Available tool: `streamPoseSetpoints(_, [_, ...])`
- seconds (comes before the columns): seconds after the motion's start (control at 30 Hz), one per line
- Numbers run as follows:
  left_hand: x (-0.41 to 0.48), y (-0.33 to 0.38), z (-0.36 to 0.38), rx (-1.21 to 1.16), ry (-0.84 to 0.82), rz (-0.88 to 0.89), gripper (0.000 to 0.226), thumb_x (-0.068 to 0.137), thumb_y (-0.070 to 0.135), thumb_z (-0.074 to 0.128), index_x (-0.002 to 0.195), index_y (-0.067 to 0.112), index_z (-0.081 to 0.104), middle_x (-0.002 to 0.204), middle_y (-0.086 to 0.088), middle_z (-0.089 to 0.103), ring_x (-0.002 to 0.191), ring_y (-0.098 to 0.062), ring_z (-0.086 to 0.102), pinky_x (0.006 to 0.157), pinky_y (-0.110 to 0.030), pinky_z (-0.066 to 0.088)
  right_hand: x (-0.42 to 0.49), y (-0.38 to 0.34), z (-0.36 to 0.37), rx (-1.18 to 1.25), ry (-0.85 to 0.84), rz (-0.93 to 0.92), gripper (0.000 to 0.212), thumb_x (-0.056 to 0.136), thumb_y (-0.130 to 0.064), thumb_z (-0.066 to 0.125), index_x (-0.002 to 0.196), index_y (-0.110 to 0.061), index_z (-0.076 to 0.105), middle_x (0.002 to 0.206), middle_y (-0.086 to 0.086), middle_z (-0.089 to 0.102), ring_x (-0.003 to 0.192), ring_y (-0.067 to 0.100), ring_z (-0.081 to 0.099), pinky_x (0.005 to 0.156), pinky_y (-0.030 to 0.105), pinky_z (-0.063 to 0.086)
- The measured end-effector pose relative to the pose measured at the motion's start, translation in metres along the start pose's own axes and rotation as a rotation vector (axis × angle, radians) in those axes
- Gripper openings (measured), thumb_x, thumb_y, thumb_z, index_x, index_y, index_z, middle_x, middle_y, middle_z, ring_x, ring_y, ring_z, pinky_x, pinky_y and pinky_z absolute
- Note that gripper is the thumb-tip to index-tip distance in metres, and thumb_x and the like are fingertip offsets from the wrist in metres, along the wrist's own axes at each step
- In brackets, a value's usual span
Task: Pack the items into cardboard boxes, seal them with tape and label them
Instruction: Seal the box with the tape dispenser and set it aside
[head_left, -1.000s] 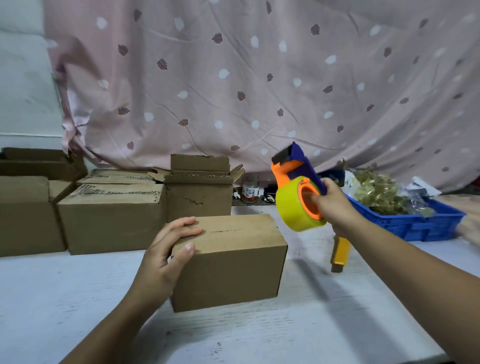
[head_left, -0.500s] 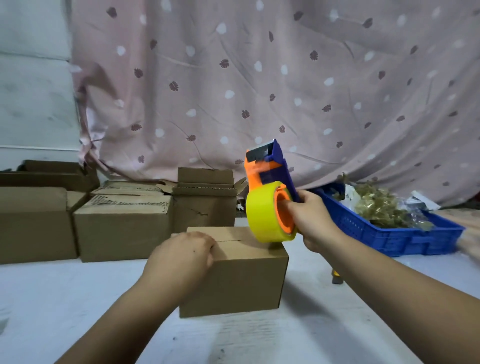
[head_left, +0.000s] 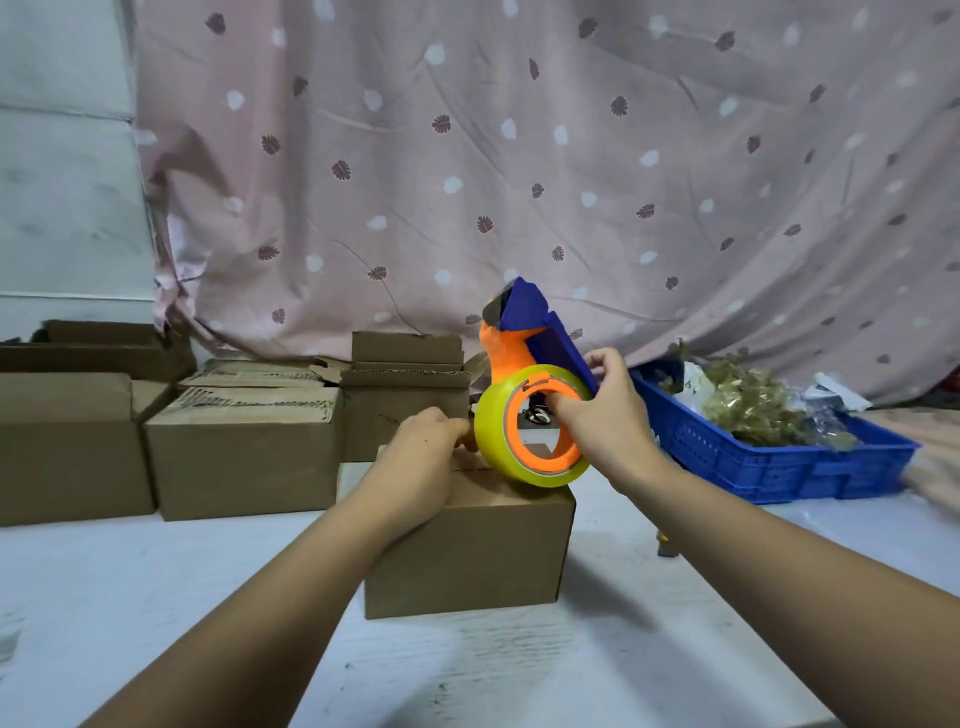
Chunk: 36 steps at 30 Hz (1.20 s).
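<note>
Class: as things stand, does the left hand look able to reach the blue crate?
Probably not directly: the left hand rests on the cardboard box, and the right hand with the tape dispenser lies between it and the blue crate.

hands: we count two, left hand (head_left: 415, 462) and right hand (head_left: 597, 415)
closed box in front: one (head_left: 467, 551)
back boxes on the left: we make it five (head_left: 244, 457), some half hidden
tape dispenser: one (head_left: 524, 332)
tape roll: one (head_left: 491, 431), yellow
blue crate: one (head_left: 753, 462)
bagged items in the crate: a heap (head_left: 748, 410), we can't count them
spotted curtain: one (head_left: 519, 156)
surface: one (head_left: 156, 597)
</note>
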<state>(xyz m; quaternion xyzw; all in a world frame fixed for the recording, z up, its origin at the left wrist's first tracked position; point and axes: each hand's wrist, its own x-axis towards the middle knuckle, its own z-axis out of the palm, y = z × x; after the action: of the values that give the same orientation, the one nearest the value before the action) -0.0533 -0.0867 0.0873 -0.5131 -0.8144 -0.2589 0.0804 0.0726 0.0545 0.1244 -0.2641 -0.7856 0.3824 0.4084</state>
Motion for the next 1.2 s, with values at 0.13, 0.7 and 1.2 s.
streamPoseSetpoints(0.13, [-0.001,0.004,-0.009,-0.548,0.026,-0.17,0.032,0.092,-0.004,0.043,0.113,0.017,0.056,0.095,0.001,0.063,0.088,-0.014,0.059,0.086,-0.026,0.045,0.005,0.0,-0.007,-0.098,-0.016,-0.129,0.046,0.077,-0.011,0.069,0.114,-0.032,0.051,0.103,-0.007,0.062,0.098,0.02,0.058,0.082,0.038,0.052])
streamPoseSetpoints(0.7, [-0.01,0.045,-0.068,-0.121,0.557,0.14,0.069,0.076,0.068,0.037,0.122,0.022,0.061,0.12,0.009,0.056,0.115,-0.009,0.046,0.1,-0.023,0.03,-0.012,-0.01,0.001,-0.448,-0.105,-0.407,0.065,0.083,-0.013,0.066,0.142,-0.021,0.04,0.122,0.004,0.038,0.11,0.024,0.049,0.099,0.034,0.04])
streamPoseSetpoints(1.2, [-0.015,0.058,-0.09,-0.211,0.867,0.166,0.009,0.086,0.016,0.062,0.089,0.022,0.069,0.089,0.004,0.06,0.067,-0.002,0.055,0.063,-0.018,0.045,-0.011,-0.005,-0.003,-0.371,-0.124,-0.412,0.077,0.08,-0.021,0.065,0.148,-0.031,0.028,0.112,-0.002,0.033,0.097,0.017,0.049,0.089,0.037,0.048])
